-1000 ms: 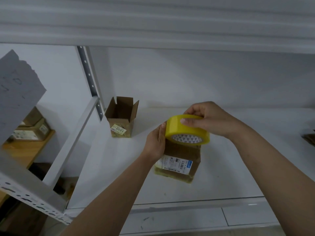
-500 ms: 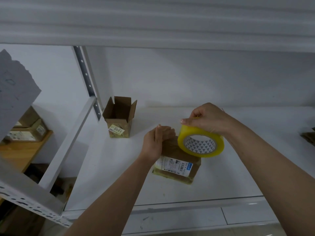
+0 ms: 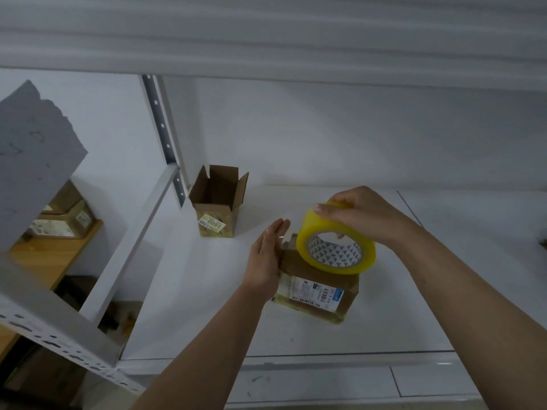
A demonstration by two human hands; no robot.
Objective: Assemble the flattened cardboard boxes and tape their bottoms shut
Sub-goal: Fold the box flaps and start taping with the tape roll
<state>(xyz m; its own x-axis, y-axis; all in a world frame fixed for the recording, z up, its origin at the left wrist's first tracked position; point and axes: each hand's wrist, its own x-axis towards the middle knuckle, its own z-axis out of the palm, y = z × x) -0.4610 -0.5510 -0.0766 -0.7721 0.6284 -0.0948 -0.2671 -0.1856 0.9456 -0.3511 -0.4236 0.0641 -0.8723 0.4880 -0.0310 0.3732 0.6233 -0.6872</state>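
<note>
A small cardboard box (image 3: 318, 291) with a white shipping label lies on the white shelf (image 3: 384, 315), its flaps facing up. My left hand (image 3: 266, 258) presses flat, fingers straight, against the box's left side. My right hand (image 3: 361, 214) grips a yellow tape roll (image 3: 334, 241) by its top edge and holds it tilted just above the box. A second small cardboard box (image 3: 217, 202) stands upright and open at the shelf's back left, with a yellow sticker on its front.
A grey shelf upright (image 3: 161, 134) and a slanting rail (image 3: 130, 253) border the shelf on the left. Beyond them a wooden table (image 3: 44, 255) carries more boxes. Another shelf board (image 3: 266, 34) hangs overhead. A dark object shows at the far right edge.
My right hand has lowered the tape roll back over the box and tilted it. My left hand has slid from the box's top to its left side, fingers straightened.
</note>
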